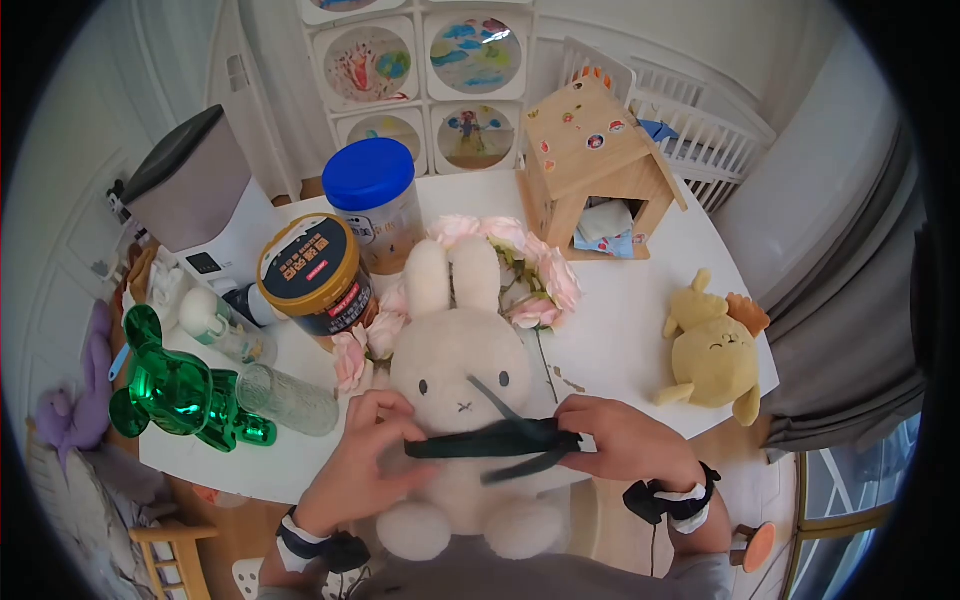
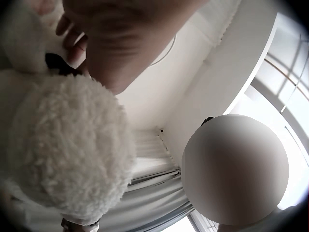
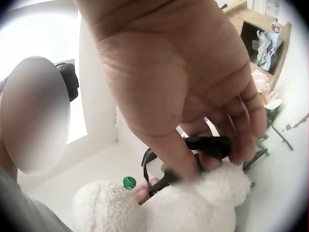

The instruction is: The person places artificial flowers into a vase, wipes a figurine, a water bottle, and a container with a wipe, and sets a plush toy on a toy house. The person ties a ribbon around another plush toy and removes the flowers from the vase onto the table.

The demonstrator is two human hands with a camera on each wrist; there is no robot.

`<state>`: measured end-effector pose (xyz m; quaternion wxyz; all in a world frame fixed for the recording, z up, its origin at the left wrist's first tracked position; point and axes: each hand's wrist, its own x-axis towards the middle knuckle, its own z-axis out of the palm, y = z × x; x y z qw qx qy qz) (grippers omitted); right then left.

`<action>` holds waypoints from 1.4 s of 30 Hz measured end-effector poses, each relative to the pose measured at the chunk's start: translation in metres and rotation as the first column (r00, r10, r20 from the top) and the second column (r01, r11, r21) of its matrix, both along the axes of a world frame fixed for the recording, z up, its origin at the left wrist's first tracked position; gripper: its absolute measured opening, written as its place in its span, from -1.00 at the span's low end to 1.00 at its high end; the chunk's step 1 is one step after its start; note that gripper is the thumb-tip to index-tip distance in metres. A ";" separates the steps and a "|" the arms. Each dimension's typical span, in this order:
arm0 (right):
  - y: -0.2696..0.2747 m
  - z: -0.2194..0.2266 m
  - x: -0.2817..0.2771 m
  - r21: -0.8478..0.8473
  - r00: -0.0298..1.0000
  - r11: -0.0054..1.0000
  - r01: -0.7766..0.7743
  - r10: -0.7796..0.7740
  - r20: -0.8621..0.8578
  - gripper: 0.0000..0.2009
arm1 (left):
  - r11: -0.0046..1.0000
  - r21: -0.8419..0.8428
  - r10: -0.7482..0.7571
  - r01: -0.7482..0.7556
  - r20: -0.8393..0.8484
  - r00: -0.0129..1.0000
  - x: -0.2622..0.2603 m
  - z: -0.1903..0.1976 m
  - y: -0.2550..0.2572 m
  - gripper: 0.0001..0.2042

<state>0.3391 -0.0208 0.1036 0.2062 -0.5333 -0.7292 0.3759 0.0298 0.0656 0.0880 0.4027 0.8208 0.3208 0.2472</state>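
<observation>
A white plush rabbit sits upright at the table's near edge, facing me. Across its neck stretches a dark green ribbon, gathered at the right with two loose tails, one over the face and one lower down. My left hand holds the ribbon's left end between thumb and fingers. At the other end, my right hand pinches the gathered part. In the right wrist view the ribbon passes between thumb and fingers. The left wrist view shows only a short dark piece of ribbon by the fingers.
Pink artificial flowers lie behind the rabbit. To the left stand a black-lidded tub, a blue-lidded jar, a glass and a shiny green bear figure. A wooden house and yellow plush toy are right.
</observation>
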 end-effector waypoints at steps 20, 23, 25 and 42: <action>-0.027 -0.047 -0.050 -0.300 0.783 0.894 0.332 -0.439 -0.441 -0.53 | 0.817 -0.572 0.175 -0.069 0.133 0.976 0.011 -0.039 -0.019 -0.66; -0.031 -0.042 -0.047 -0.089 0.799 0.933 0.349 -0.346 -0.491 -0.55 | 0.834 -0.547 0.209 -0.071 0.195 0.958 0.010 -0.028 -0.027 -0.64; -0.039 -0.036 -0.042 -0.011 0.800 0.925 0.379 -0.334 -0.499 -0.53 | 0.831 -0.552 0.226 -0.071 0.219 0.949 0.012 -0.020 -0.034 -0.61; -0.058 -0.070 0.023 0.260 0.411 0.320 0.911 -0.750 -0.518 -0.72 | 0.911 -0.143 -0.370 0.387 0.132 0.920 0.171 0.004 0.028 -0.55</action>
